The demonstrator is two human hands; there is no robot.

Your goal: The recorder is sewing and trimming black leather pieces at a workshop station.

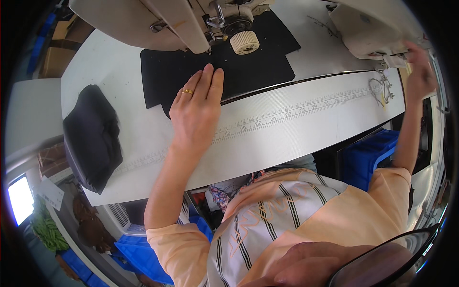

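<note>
Head view: my left hand (197,107) lies flat, fingers extended close together, on the near part of the black fabric (258,69). Fabric spreads beneath the sewing machine (129,24), on the white table (267,148). My right hand (421,74), raised near the machine's right end, is blurred; cannot tell whether it grips. Black bundle (93,138) at table's left.

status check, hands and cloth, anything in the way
Left hand on black cloth, partly under machine. Right hand out right, blurred. Black bundle at left, out of the way.
</note>
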